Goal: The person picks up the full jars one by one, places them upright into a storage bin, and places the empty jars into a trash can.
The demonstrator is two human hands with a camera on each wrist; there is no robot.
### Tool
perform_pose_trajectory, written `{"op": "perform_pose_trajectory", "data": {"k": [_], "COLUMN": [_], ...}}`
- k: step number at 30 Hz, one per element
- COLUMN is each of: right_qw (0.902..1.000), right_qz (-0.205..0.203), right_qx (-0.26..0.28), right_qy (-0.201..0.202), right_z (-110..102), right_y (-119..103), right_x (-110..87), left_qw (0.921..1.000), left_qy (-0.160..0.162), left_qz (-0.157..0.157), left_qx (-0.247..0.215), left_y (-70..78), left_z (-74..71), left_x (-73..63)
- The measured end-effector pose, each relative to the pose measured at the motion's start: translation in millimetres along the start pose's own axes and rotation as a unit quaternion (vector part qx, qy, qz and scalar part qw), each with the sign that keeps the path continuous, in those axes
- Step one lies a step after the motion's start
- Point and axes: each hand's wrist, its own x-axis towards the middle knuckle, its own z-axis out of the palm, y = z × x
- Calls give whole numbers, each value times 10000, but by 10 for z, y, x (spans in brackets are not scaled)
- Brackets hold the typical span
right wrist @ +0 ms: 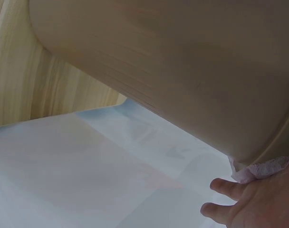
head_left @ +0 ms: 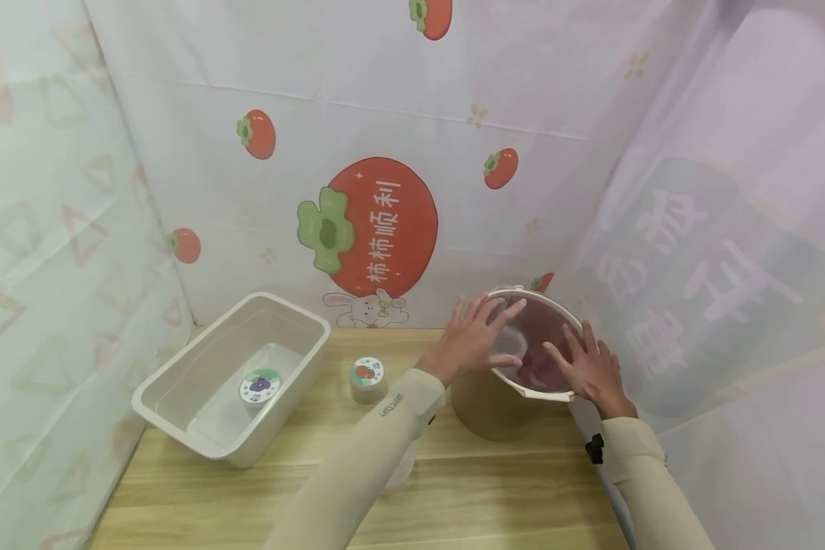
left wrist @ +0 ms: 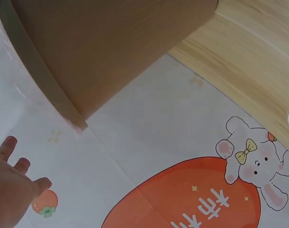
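Observation:
A beige trash bin (head_left: 491, 416) with a pale rim stands at the right of the wooden table, lined with a pinkish plastic bag (head_left: 543, 325). Over its left side my left hand (head_left: 470, 344) spreads its fingers, the thumb reaching across the opening. On the opposite side, my right hand (head_left: 591, 370) lies along the rim with fingers extended. A bit of the pink bag (right wrist: 263, 168) folds over the rim beside the right hand in the right wrist view. Something translucent (head_left: 510, 341) shows inside the bin, partly behind the left hand's fingers.
A white plastic basin (head_left: 230, 305) at the left holds a small round tub (head_left: 260, 387) with a purple-fruit lid. Between basin and bin stands another tub (head_left: 367, 378) with a red-fruit lid. A clear plastic item (head_left: 402, 467) is half hidden by the left forearm. Printed sheets enclose the table.

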Motion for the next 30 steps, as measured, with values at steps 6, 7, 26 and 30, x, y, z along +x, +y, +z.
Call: {"op": "perform_pose_trajectory", "data": {"k": [6,7,26,30], "right_qw": [9999,9999,10000,10000], "right_qz": [31,22,3,-16], "right_qx": [-92,-124,-24,-44], "right_qy": [-76,-100,-4,-1], "right_z": [-31,-39,-23,-26], "right_y": [-57,-68,-60,-62], "right_x": [-17,-21,-38,-35], "left_qw": [9991,9988,9991,9984], "left_qy": [-173,-205,-265,-360], "left_qz": [-80,-90,205,129], "left_qx": [-367,-436,-254,-423], "left_y": [-67,-77,-518,-648], "left_z": [58,62,360,483], "left_x": [-74,-86,-691,-906]}}
